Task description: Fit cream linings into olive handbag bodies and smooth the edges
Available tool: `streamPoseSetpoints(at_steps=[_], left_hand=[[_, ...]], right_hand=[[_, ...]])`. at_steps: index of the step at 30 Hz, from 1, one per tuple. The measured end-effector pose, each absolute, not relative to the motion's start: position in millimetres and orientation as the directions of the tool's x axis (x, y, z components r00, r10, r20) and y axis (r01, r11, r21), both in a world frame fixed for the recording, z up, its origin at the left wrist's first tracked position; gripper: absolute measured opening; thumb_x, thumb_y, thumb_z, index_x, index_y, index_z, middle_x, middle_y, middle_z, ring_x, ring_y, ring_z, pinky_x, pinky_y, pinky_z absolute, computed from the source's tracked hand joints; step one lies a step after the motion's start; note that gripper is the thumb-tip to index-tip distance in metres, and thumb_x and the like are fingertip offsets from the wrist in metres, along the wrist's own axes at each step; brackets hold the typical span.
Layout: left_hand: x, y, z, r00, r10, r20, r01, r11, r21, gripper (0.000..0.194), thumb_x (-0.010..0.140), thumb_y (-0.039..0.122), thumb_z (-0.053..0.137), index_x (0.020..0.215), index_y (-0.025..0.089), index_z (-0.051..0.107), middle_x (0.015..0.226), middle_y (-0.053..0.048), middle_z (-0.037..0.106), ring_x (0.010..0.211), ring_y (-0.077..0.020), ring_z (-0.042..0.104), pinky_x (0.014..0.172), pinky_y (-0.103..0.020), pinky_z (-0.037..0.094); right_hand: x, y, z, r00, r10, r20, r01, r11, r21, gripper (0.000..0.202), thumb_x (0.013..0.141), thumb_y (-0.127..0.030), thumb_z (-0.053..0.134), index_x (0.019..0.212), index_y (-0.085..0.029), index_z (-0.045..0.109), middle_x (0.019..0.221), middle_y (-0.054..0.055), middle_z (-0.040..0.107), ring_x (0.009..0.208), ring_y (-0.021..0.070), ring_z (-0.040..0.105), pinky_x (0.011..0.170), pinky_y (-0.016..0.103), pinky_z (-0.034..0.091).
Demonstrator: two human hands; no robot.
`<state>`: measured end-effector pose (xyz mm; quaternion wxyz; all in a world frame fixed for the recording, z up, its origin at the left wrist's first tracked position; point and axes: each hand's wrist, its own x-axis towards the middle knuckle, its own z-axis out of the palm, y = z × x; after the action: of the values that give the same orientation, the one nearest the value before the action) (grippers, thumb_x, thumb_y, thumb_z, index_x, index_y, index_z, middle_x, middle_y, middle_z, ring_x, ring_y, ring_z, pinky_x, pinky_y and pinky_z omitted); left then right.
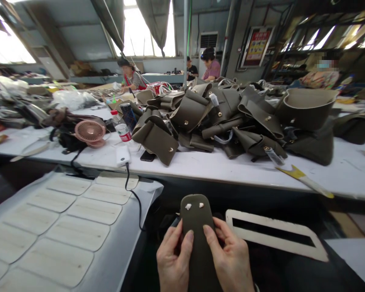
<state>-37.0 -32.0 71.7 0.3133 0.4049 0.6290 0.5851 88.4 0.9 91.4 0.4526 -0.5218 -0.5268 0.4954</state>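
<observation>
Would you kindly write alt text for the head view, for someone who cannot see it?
The left hand and right hand hold a dark flap with two pale pieces near its rounded end. Pale panels lie in rows at left; beyond, dark bags are heaped on a white table.

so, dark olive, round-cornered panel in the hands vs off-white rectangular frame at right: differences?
The dark olive, round-cornered panel is gripped by the left hand and right hand; no hand touches the off-white rectangular frame.
The panel has two small whitish bits near its top; the frame surrounds a long dark centre.
The panel points forward; the frame runs mostly sideways.
</observation>
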Motion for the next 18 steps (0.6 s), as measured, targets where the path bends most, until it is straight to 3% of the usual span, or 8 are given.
streamPoseSetpoints(at_steps=[4, 11, 14, 18], left_hand=[[-34, -26, 71, -0.447, 0.886, 0.122, 0.223, -0.021, 0.975, 0.038, 0.088, 0.041, 0.065, 0.119, 0.021, 0.072, 0.083, -0.004, 0.065, 0.072, -0.0158, 0.064, 0.063, -0.022, 0.054], [-25, -22, 75, -0.426, 0.882, 0.203, 0.292, -0.078, 0.953, 0.029, 0.093, 0.037, 0.058, 0.109, 0.023, 0.077, 0.075, -0.003, 0.063, 0.064, -0.0137, 0.062, 0.058, -0.021, 0.051], [-24, -19, 73, -0.421, 0.89, 0.174, 0.249, -0.07, 0.966, 0.032, 0.092, 0.04, 0.059, 0.113, 0.021, 0.075, 0.076, -0.003, 0.063, 0.065, -0.0135, 0.06, 0.059, -0.021, 0.051], [-26, -11, 74, -0.442, 0.892, 0.096, 0.2, -0.007, 0.98, 0.045, 0.087, 0.045, 0.066, 0.124, 0.02, 0.069, 0.063, 0.003, 0.051, 0.056, -0.0106, 0.05, 0.054, -0.019, 0.046]], right_hand=[[96, 4, 80, -0.017, 0.996, -0.085, 0.086, -0.083, -0.993, 0.049, 0.084, -0.057, 0.066, 0.11, -0.015, 0.068, 0.098, 0.015, 0.075, 0.08, 0.0279, 0.074, 0.064, 0.028, 0.062], [108, 2, 73, 0.066, 0.988, -0.142, 0.04, -0.145, -0.989, 0.052, 0.076, -0.056, 0.075, 0.105, -0.013, 0.072, 0.09, 0.014, 0.075, 0.073, 0.027, 0.073, 0.059, 0.026, 0.061], [108, 1, 78, 0.051, 0.978, -0.202, -0.061, -0.199, -0.978, 0.054, 0.073, -0.056, 0.078, 0.105, -0.013, 0.071, 0.088, 0.013, 0.075, 0.072, 0.0276, 0.073, 0.062, 0.028, 0.062], [102, -6, 84, 0.1, 0.958, -0.268, -0.187, -0.247, -0.951, 0.055, 0.071, -0.055, 0.08, 0.106, -0.014, 0.07, 0.087, 0.012, 0.076, 0.074, 0.0274, 0.073, 0.066, 0.028, 0.062]])
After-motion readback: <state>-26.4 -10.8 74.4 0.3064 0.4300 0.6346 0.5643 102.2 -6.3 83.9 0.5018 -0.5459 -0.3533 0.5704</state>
